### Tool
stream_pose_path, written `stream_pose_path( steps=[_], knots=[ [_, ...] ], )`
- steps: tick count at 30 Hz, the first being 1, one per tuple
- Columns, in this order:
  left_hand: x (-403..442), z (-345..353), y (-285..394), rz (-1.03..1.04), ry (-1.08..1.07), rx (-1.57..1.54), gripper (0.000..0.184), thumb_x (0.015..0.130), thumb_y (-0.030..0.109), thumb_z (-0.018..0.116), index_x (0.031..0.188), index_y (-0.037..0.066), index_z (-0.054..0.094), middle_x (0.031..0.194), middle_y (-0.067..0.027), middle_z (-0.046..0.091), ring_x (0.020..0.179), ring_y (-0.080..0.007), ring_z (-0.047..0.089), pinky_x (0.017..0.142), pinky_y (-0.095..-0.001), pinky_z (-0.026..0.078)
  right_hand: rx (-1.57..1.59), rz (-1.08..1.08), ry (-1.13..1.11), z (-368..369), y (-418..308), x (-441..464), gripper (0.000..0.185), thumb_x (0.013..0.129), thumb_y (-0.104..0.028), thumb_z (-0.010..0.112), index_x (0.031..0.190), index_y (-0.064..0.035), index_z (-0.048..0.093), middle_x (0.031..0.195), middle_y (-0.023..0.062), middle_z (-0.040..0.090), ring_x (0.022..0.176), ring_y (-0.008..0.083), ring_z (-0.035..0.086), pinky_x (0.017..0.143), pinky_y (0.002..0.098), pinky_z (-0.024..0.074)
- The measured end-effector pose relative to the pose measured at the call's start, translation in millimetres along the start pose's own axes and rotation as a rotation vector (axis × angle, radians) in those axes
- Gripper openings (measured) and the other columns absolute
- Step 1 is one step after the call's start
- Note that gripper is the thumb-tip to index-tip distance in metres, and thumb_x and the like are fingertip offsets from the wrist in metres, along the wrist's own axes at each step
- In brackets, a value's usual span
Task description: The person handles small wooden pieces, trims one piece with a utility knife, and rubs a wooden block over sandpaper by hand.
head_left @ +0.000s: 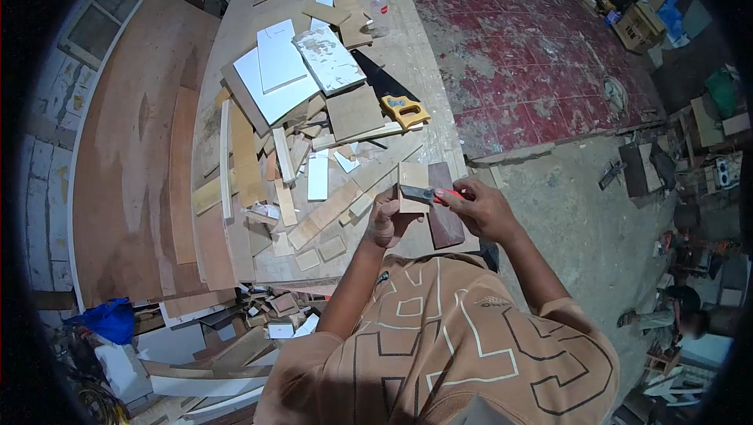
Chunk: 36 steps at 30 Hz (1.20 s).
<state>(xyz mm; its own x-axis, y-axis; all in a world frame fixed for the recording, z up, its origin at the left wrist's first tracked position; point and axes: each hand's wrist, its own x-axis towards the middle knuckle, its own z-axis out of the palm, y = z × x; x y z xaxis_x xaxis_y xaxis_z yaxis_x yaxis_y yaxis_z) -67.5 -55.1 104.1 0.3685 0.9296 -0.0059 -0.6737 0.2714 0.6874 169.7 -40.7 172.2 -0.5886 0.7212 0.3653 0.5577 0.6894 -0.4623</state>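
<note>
My left hand (pixel 386 221) is closed on a small pale wooden block (pixel 412 178) near the table's front edge. In my right hand (pixel 480 209) is a tool with a red handle (pixel 447 197) and a flat dark blade (pixel 416 193). The blade lies across the face of the block. Under and beside my hands, a dark reddish-brown board (pixel 445 229) rests on the table.
Behind the hands lies a yellow-handled saw (pixel 404 111). White panels (pixel 271 72) and many wood offcuts (pixel 321 221) cover the table's left part. A plastic bottle (pixel 379 13) stands farther back. A cardboard box (pixel 637 29) sits on the floor at right.
</note>
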Motion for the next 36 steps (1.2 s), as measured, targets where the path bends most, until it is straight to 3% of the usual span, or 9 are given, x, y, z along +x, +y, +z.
stream_pose_path(
  steps=[5, 11, 13, 14, 18, 21, 27, 34, 36],
  knots=[
    [3, 0, -2, -0.02, 0.015, -0.078, 0.068, 0.083, 0.044, 0.063, 0.131, -0.002, 0.049, 0.111, -0.0142, 0.064, 0.096, -0.0225, 0.066, 0.073, -0.0312, 0.055, -0.02, 0.06, 0.057, 3, 5, 3, 0.062, 0.077, -0.006, 0.066, 0.131, -0.0356, 0.055, 0.097, 0.0095, 0.06, 0.077, 0.0274, 0.064, 0.059, 0.0373, 0.0526],
    [1, 8, 6, -0.027, -0.012, -0.066, 0.073, 0.08, 0.045, 0.067, 0.132, -0.002, 0.048, 0.118, -0.0161, 0.062, 0.097, -0.0236, 0.066, 0.071, -0.0302, 0.056, -0.13, 0.119, 0.021, 1, 15, 3, 0.055, 0.081, -0.009, 0.066, 0.13, -0.0305, 0.057, 0.1, 0.0104, 0.061, 0.078, 0.0262, 0.064, 0.06, 0.0366, 0.0529],
    [-2, 10, 5, -0.007, -0.038, -0.046, 0.074, 0.078, 0.045, 0.068, 0.132, -0.002, 0.048, 0.12, -0.0167, 0.062, 0.097, -0.024, 0.066, 0.072, -0.0304, 0.057, -0.186, 0.354, 0.157, -3, 40, 0, 0.051, 0.083, -0.009, 0.064, 0.129, -0.0288, 0.057, 0.1, 0.0112, 0.062, 0.08, 0.0268, 0.065, 0.063, 0.0371, 0.0533],
    [-4, 12, 6, -0.038, -0.019, -0.073, 0.074, 0.077, 0.045, 0.069, 0.131, -0.002, 0.049, 0.121, -0.0171, 0.061, 0.096, -0.0241, 0.067, 0.073, -0.031, 0.057, -0.193, 0.367, 0.183, -5, 46, -4, 0.047, 0.085, -0.011, 0.063, 0.128, -0.0297, 0.058, 0.099, 0.0111, 0.062, 0.081, 0.0269, 0.064, 0.064, 0.0376, 0.0535],
    [-2, 10, 4, -0.063, 0.02, -0.113, 0.074, 0.077, 0.044, 0.07, 0.131, -0.001, 0.049, 0.119, -0.0161, 0.062, 0.096, -0.0235, 0.067, 0.073, -0.0322, 0.057, -0.026, 0.16, 0.045, -10, 15, -2, 0.041, 0.084, -0.011, 0.065, 0.122, -0.0286, 0.062, 0.099, 0.0103, 0.061, 0.08, 0.0257, 0.064, 0.063, 0.0374, 0.0531],
    [0, 5, -1, -0.071, 0.029, -0.101, 0.074, 0.077, 0.046, 0.069, 0.131, -0.001, 0.049, 0.116, -0.0145, 0.063, 0.095, -0.0227, 0.067, 0.073, -0.0315, 0.057, -0.114, 0.005, 0.007, -10, -4, 2, 0.05, 0.078, -0.006, 0.066, 0.121, -0.0304, 0.062, 0.096, 0.011, 0.061, 0.078, 0.0266, 0.064, 0.061, 0.0353, 0.0529],
    [0, 6, 1, -0.112, 0.032, -0.105, 0.076, 0.078, 0.049, 0.068, 0.132, 0.0, 0.048, 0.115, -0.013, 0.064, 0.095, -0.0206, 0.066, 0.072, -0.0294, 0.056, -0.098, 0.039, 0.024, -7, 4, 2, 0.061, 0.077, -0.006, 0.066, 0.13, -0.0356, 0.055, 0.099, 0.0104, 0.06, 0.08, 0.026, 0.063, 0.062, 0.0364, 0.0527],
    [5, 7, -1, -0.069, 0.033, -0.164, 0.077, 0.078, 0.048, 0.07, 0.133, -0.001, 0.047, 0.12, -0.0153, 0.062, 0.095, -0.0208, 0.066, 0.07, -0.0286, 0.055, -0.088, 0.095, 0.047, 6, 14, 3, 0.058, 0.081, -0.006, 0.064, 0.13, -0.0347, 0.055, 0.1, 0.011, 0.06, 0.082, 0.0279, 0.063, 0.063, 0.0385, 0.0522],
    [2, 5, -1, -0.002, -0.071, -0.118, 0.076, 0.078, 0.044, 0.071, 0.134, 0.0, 0.047, 0.122, -0.0182, 0.06, 0.097, -0.0226, 0.066, 0.072, -0.03, 0.056, -0.167, 0.295, 0.092, 15, 36, -3, 0.055, 0.083, -0.007, 0.062, 0.131, -0.0337, 0.055, 0.101, 0.0111, 0.06, 0.082, 0.0291, 0.063, 0.065, 0.0383, 0.0522]
  ],
)
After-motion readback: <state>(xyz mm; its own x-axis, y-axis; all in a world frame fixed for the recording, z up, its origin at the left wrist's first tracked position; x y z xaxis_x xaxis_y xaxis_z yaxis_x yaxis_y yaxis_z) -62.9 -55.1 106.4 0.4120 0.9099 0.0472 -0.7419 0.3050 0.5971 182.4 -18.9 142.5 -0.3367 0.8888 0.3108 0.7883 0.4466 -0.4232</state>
